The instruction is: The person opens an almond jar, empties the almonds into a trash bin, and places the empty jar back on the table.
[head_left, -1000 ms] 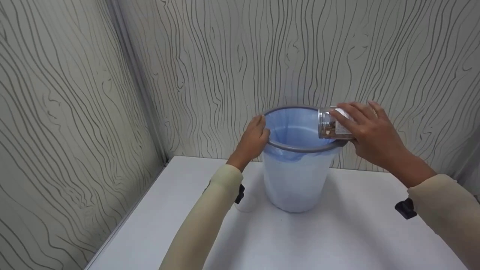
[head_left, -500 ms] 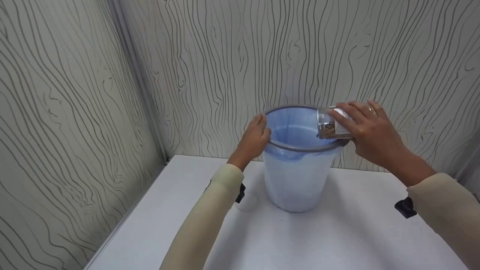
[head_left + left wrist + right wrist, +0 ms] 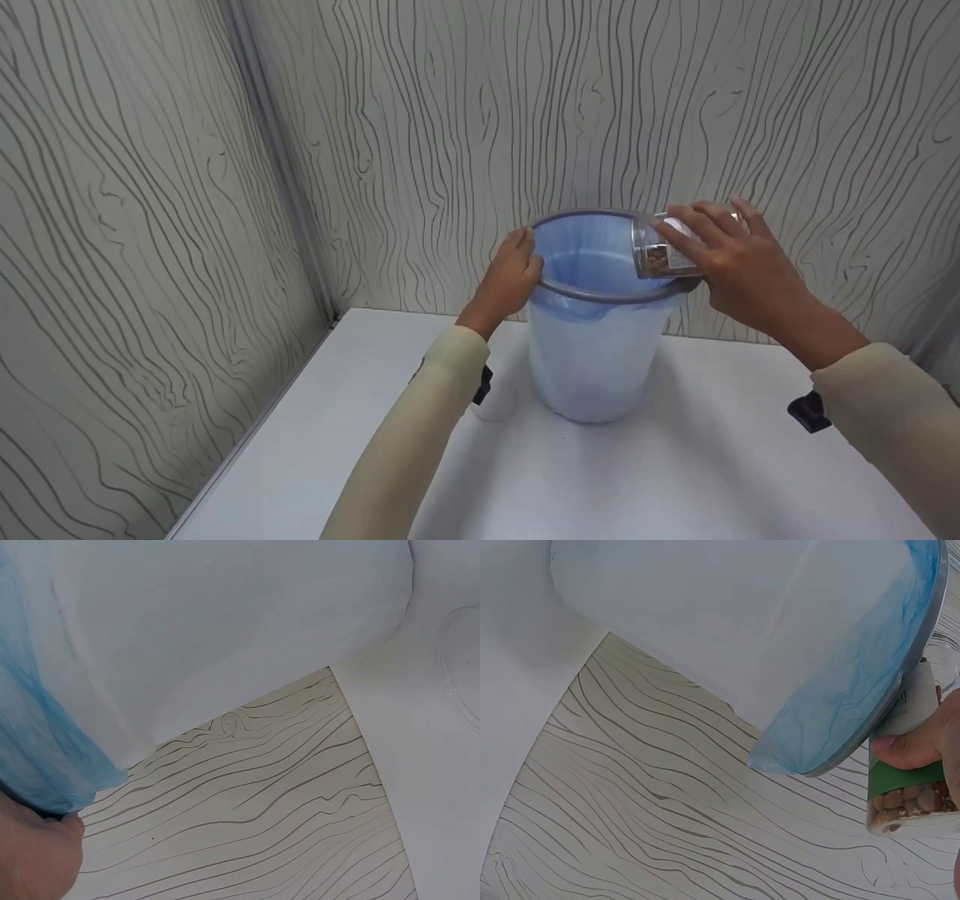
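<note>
A white bin [image 3: 592,367] with a grey rim ring and a blue liner bag [image 3: 574,251] stands on the table. My left hand [image 3: 510,274] grips its rim at the left; in the left wrist view only part of that hand [image 3: 34,855] shows, beside the liner. My right hand [image 3: 739,262] holds a clear jar [image 3: 651,259] on its side at the right rim, mouth towards the bin's inside. Brown nut-like pieces [image 3: 911,801] lie in the jar, below a green label band [image 3: 891,775]. The bin's bottom inside is hidden.
A clear round lid [image 3: 496,405] lies on the white table [image 3: 600,487] near my left wrist, left of the bin's base. Behind the table rises a wall [image 3: 450,135] with a wood-grain pattern, and another wall [image 3: 112,225] stands at the left.
The jar has shifted slightly left and tilted a little more mouth-down, its pieces moving about near the mouth. My left hand keeps its hold on the rim.
</note>
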### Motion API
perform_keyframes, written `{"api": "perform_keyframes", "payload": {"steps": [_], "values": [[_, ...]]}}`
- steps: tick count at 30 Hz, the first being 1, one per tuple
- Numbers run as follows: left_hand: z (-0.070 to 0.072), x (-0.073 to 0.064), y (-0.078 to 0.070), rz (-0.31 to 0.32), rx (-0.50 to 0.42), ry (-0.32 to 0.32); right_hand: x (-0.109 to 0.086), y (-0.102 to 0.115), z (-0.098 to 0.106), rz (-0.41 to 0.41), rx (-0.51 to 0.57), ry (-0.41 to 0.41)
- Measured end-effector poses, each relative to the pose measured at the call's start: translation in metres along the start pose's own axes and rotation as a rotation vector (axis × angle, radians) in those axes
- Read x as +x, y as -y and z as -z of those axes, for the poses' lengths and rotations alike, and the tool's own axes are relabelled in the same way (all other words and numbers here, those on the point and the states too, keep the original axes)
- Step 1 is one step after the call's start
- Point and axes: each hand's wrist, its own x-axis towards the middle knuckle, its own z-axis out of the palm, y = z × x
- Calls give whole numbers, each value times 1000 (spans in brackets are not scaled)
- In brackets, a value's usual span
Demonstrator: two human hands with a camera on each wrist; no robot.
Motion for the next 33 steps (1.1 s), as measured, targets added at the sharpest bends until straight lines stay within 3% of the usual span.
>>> {"api": "perform_keyframes", "payload": {"steps": [24, 33], "values": [[0, -1, -1, 19, -8, -6, 2, -1, -1, 44, -33, 19], [-1, 1, 1, -20, -2, -26, 5, -1, -2, 77, -41, 33]]}}
